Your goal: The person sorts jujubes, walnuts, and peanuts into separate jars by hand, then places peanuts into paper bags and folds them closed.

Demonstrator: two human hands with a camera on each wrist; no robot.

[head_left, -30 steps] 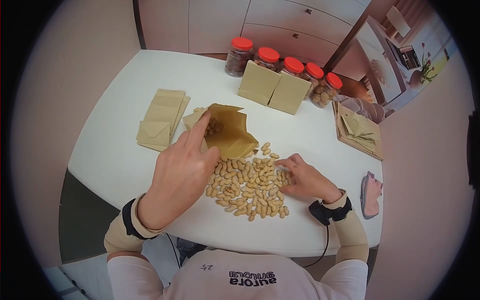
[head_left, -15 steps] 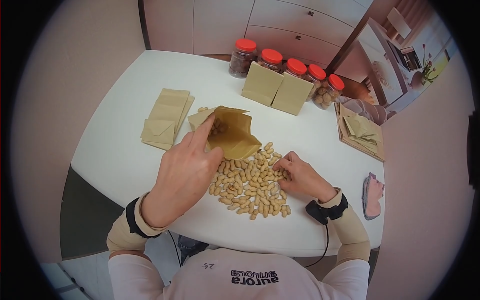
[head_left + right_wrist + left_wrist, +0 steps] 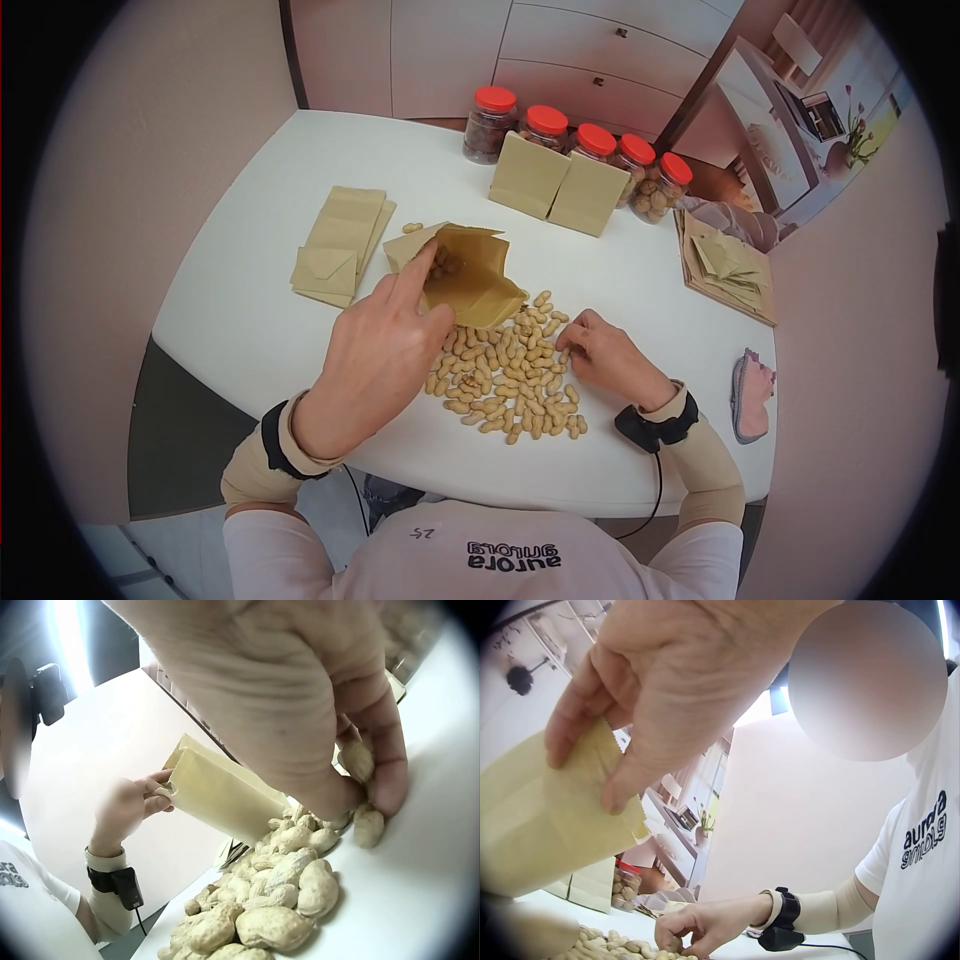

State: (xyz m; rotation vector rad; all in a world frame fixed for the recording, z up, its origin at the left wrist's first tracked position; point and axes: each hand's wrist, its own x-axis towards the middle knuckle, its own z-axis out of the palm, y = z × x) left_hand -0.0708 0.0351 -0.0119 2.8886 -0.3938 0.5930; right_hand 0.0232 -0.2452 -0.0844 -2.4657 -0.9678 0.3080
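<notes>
My left hand [image 3: 375, 355] holds an open brown paper bag [image 3: 470, 275] by its rim, fingers on one side and thumb on the other. The bag lies tilted, its mouth towards me, with some nuts showing inside. Just in front of the mouth, a pile of unshelled peanuts [image 3: 510, 385] spreads over the white table [image 3: 250, 370]. At the pile's right edge my right hand [image 3: 615, 360] has its fingers curled down. In the right wrist view, its fingertips pinch a peanut [image 3: 356, 761], and another peanut [image 3: 368, 826] sits right under them.
Flat folded paper bags [image 3: 340, 240] lie at the left. Behind, red-lidded jars [image 3: 490, 125] stand in a row, with two upright paper bags [image 3: 583, 195] before them. A board with small paper packets [image 3: 730, 270] and a pink-grey cloth item [image 3: 752, 395] are at the right.
My right hand's fingers have closed from a spread pose onto peanuts at the pile's right edge. The left hand keeps its hold on the bag; the whole view has shifted slightly.
</notes>
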